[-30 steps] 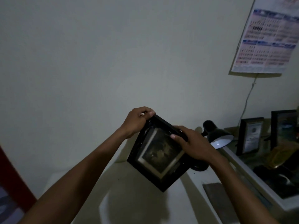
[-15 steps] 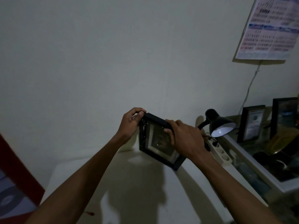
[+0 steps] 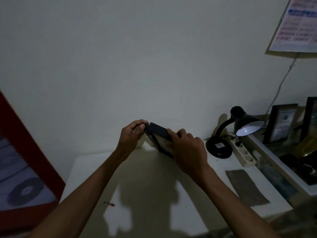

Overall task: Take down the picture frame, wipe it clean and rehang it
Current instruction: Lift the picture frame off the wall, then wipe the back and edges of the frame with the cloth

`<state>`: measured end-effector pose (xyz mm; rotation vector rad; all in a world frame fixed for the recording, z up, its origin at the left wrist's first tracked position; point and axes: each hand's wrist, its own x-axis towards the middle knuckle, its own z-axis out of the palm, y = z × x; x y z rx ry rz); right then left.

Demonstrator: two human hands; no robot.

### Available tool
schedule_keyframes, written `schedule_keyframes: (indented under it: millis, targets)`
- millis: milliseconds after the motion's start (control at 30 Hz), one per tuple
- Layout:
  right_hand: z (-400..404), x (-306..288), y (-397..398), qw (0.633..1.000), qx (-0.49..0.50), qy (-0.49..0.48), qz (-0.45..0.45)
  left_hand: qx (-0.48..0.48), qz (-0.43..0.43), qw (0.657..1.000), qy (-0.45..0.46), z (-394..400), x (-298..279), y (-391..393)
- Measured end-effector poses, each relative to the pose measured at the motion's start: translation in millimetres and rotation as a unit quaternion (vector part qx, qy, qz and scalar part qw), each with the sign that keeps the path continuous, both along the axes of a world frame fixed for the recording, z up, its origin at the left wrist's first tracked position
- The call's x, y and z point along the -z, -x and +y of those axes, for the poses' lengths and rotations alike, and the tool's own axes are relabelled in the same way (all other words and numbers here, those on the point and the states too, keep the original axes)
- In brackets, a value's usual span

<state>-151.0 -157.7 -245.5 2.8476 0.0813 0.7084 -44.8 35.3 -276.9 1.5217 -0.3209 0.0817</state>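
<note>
Head view: I see my left hand (image 3: 131,134) pinching the frame (image 3: 158,134) at its upper left corner and my right hand (image 3: 186,148) gripping its upper right edge. It stands tilted at the back of the white tabletop (image 3: 151,186), just left of a black lamp (image 3: 240,127).

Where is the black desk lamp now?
The black desk lamp stands on the white table, right of both hands, beside the white power strip.

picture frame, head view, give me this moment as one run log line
picture frame: off wall, tilted over table | left hand: pinches top corner | right hand: grips right side | wiping: not visible
</note>
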Motion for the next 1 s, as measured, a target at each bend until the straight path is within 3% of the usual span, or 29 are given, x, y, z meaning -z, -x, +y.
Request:
schedule_keyframes:
  millis: [167,367,567,1000]
  targets:
    - [33.0,14.7,21.1,0.997,0.004,-0.066,0.041,-0.024,0.05,0.998,0.026,21.5,12.4,27.0]
    - [74.6,60.0,51.1,0.988,0.0,-0.099,0.117,-0.073,0.096,0.993,-0.017,56.7,47.1,62.3]
    - [102.2,106.0,81.4,0.981,-0.039,-0.093,0.168,-0.068,0.176,0.961,-0.2,89.4,80.0,81.4]
    - [110.3,167.1,88.1,0.971,-0.095,-0.091,0.201,-0.073,0.303,0.929,-0.198,100.7,132.2,92.5]
